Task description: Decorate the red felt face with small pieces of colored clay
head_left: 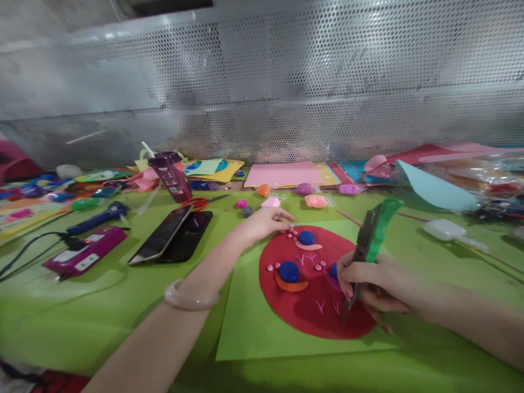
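A red paper oval [295, 312] lies on a light green sheet [241, 333]. On it sit blue discs [289, 271], an orange curved strip [291, 285], small pink balls and thin pink Y-shaped strips [320, 307]. My left hand [268, 222] rests at the oval's upper edge, fingers stretched and apart, nothing held. Over the oval's right side, my right hand [370, 281] grips a green utility knife [379, 232], upright with its thin end down near the red paper. The hand partly covers a blue disc and a purple strip.
Left of the sheet are two phones [186, 237], a purple power strip [88, 251] and a purple cup [170, 177] with a straw. Red-handled scissors [198, 203], clay lumps [316, 201] and coloured paper [282, 174] lie behind, before a perforated metal panel [327, 82].
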### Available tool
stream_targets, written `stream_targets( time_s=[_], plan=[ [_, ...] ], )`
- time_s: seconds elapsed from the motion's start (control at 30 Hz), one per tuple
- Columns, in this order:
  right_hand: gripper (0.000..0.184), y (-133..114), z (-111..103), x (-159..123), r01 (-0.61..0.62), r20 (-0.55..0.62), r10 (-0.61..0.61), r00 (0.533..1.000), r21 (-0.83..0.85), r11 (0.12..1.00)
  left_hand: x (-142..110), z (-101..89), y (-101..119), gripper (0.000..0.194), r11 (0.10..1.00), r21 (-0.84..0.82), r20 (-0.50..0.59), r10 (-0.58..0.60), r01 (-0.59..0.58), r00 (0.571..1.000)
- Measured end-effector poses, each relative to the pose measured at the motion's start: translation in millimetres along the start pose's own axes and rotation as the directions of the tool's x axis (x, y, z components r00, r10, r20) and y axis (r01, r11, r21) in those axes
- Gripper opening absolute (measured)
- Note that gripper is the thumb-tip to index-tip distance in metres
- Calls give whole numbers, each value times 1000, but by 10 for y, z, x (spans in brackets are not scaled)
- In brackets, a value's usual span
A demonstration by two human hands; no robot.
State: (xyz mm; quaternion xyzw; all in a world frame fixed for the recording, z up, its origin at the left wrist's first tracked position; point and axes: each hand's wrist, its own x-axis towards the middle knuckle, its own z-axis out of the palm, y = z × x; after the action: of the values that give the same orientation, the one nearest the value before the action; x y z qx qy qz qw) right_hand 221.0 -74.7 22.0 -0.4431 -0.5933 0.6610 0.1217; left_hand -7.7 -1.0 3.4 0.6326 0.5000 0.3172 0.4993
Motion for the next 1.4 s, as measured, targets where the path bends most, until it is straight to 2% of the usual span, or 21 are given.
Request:
stream_targets(
  time_s=[0.13, 0.27, 0.4, 0.47, 0.57, 0.67, 0.73, 0.8, 0.9, 1.13, 1.4],
  plan=[
    [23, -16, -5, -7, -9, -14, 9, 1000, -12, 1000, 14, -1, -15, 17, 1000, 4, -1, 8, -8, 1000],
    [26, 14, -71, -1, -13, 43, 10, 999, 60, 998, 19, -2, -25, 17, 1000, -1, -2, -1, 1, 1000],
    [25, 29, -110, -41, 119, 0, -120, 993, 85, 989, 15, 4, -13, 18, 1000, 3, -4, -4, 4, 1000],
    [24, 13, -98, -85, 209, -44, -209, 977, 0, 978, 7, 6, 2, 19, 1000, 17, -6, -7, 7, 1000],
    [22, -33, -53, -153, 271, -62, -295, 953, -256, 928, -11, 4, 28, 20, 999, 43, 2, -18, 18, 1000],
    [14, -83, -8, -193, 319, -26, -390, 920, -528, 787, -24, 1, 44, 21, 998, 47, 12, -33, 33, 999],
    [11, -105, 9, -206, 350, 24, -430, 903, -621, 701, -28, 0, 48, 21, 998, 47, 12, -40, 39, 999],
    [11, -116, 16, -215, 357, 43, -438, 898, -654, 667, -28, 0, 49, 21, 998, 49, 14, -40, 39, 999],
    [12, -122, 18, -229, 350, 25, -442, 897, -652, 673, -25, -1, 47, 21, 998, 52, 22, -34, 33, 999],
    [12, -116, 5, -214, 367, 64, -441, 895, -667, 649, -11, -4, 28, 22, 999, 43, 19, -29, 28, 999],
    [13, -54, -21, -200, 343, 47, -401, 915, -613, 711, -33, 11, 65, 19, 998, 33, -5, -52, 52, 999]
  ],
)
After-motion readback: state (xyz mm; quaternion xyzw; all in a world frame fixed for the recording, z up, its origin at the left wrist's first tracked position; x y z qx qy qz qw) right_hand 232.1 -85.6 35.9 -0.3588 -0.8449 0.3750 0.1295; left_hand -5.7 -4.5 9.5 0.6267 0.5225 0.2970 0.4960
